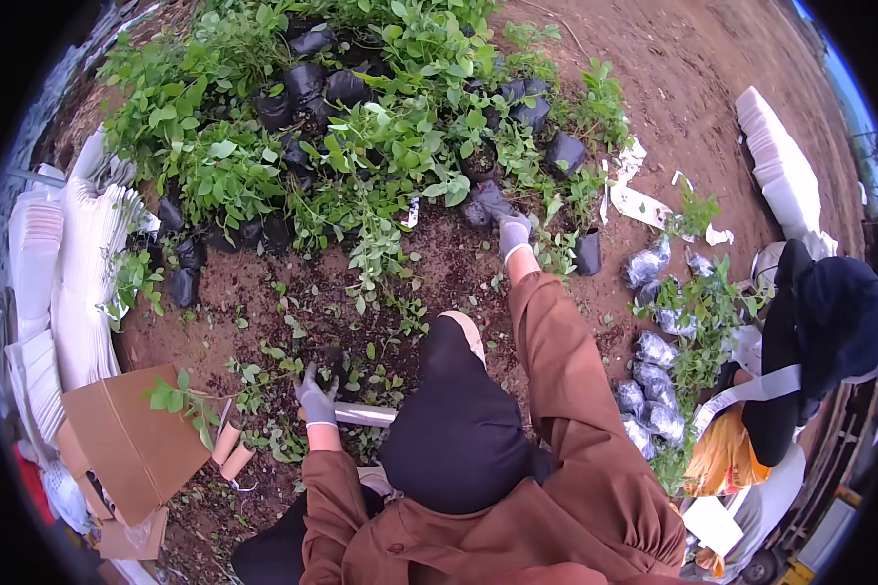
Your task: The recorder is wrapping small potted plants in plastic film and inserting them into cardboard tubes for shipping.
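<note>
My right hand (514,234), in a pale glove, reaches forward and grips the edge of a black plastic nursery bag (486,205) at the near side of a pile of leafy seedlings (380,127). Lower left, my gloved left hand (317,398) has its fingers around a dark clump that looks like a root ball (335,361). Leafy stems (254,380) lie close to that hand; whether they join the clump I cannot tell. A white roll (364,414) lies beside my left wrist, partly behind my knee.
An open cardboard box (141,439) and cardboard tubes (232,453) lie at left, before stacked white foam sheets (88,273). Seedlings with roots wrapped in clear plastic (654,380) lie at right, beside a crouching person (800,341). Torn white paper (642,207) is on the soil.
</note>
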A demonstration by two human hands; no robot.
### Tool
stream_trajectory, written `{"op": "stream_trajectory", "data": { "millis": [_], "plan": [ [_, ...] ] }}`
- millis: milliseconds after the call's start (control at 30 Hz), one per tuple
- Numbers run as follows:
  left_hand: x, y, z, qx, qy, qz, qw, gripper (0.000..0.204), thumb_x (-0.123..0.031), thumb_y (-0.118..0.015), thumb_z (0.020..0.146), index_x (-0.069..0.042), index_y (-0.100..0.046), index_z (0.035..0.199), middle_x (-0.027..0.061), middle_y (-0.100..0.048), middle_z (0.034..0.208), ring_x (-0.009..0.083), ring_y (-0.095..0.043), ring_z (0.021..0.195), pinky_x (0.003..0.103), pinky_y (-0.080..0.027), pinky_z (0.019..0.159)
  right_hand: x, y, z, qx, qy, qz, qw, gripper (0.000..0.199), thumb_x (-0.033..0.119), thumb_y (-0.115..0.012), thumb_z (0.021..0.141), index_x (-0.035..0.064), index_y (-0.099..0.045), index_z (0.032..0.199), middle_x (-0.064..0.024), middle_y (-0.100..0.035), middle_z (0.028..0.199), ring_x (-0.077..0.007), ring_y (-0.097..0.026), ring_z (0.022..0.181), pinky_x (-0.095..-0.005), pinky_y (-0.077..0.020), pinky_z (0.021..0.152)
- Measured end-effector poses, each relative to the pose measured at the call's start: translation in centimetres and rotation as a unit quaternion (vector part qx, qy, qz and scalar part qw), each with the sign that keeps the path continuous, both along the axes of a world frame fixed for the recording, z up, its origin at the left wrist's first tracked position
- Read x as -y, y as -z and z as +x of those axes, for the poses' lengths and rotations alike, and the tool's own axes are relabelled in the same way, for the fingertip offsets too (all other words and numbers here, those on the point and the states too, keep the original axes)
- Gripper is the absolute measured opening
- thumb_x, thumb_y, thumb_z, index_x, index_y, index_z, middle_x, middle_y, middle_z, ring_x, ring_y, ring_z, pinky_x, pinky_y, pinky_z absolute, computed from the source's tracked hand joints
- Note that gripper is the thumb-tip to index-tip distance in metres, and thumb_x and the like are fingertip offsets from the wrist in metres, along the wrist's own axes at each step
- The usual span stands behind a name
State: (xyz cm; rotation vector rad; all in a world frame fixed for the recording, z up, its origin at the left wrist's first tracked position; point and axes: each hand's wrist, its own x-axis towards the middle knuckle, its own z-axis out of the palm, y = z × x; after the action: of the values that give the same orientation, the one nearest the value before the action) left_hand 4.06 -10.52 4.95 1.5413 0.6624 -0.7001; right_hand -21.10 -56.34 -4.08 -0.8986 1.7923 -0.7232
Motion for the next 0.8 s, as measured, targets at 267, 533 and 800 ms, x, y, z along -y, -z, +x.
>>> {"op": "stream_trajectory", "data": {
  "millis": [267, 533, 800],
  "plan": [
    [0.2, 0.6, 0.2, -0.014, 0.046, 0.057, 0.997, 0.083, -0.019, -0.075, 0.077, -0.024, -0.026, 0.144, 0.0092, -0.040, 0.135, 0.0301, -0.044, 0.116, 0.047, -0.057, 0.070, -11.7, -6.7, -1.0, -0.058, -0.340, -0.355, 0.869, 0.014, 0.000, -0.065, 0.069, 0.0092, -0.066, 0.080, -0.0080, -0.064, 0.084, -0.0249, -0.062, 0.083, -0.0326, -0.0498, 0.075],
    [-1.8, 0.4, -0.3, -0.007, 0.164, -0.064, 0.984, 0.059, -0.010, -0.063, 0.082, -0.020, -0.033, 0.132, 0.0127, -0.046, 0.129, 0.0296, -0.053, 0.112, 0.049, -0.055, 0.082, -14.5, -3.5, -1.3, 0.009, -0.182, 0.064, 0.981, 0.055, 0.036, -0.081, 0.070, -0.0045, -0.062, 0.102, -0.0082, -0.066, 0.085, -0.0149, -0.058, 0.065, -0.0293, -0.0471, 0.058],
    [-1.2, 6.0, 2.6, 0.137, 0.303, 0.142, 0.932, 0.099, -0.015, -0.081, 0.072, -0.020, -0.018, 0.148, 0.0103, -0.056, 0.123, 0.0256, -0.060, 0.098, 0.048, -0.056, 0.070, -13.6, -5.7, 0.8, -0.009, -0.416, 0.037, 0.909, 0.063, 0.028, -0.086, 0.064, -0.0062, -0.063, 0.112, -0.0109, -0.069, 0.099, -0.0160, -0.064, 0.086, -0.0261, -0.0497, 0.080]
  ]
}}
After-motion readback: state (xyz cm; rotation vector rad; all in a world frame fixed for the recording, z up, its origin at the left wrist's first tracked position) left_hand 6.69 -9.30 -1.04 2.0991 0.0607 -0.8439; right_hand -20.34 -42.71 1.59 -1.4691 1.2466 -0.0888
